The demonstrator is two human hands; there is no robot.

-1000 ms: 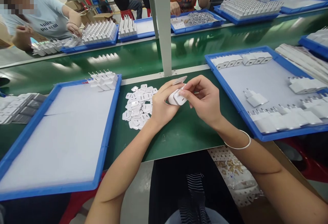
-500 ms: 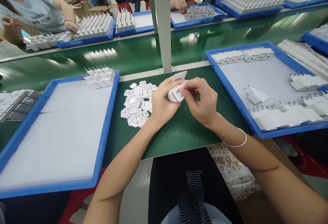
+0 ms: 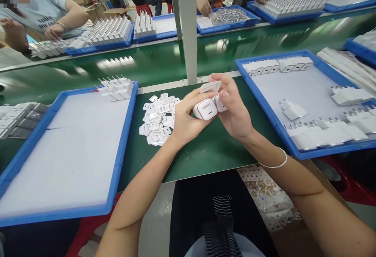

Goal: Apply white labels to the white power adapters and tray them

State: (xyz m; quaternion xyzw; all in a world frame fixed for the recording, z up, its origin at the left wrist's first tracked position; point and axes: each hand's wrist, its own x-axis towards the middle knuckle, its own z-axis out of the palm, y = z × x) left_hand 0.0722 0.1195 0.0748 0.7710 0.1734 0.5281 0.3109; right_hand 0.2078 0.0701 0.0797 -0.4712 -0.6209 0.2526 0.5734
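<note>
The charger has turned its port toward the camera; left hand grips it, right hand clasps a second charger beside the stickers.

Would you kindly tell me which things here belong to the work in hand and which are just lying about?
In hand:
- left hand holding a white charger
- right hand on a second charger
- pile of small white labels

Lying about:
- left blue tray
- right blue tray of chargers
- grey post
</note>
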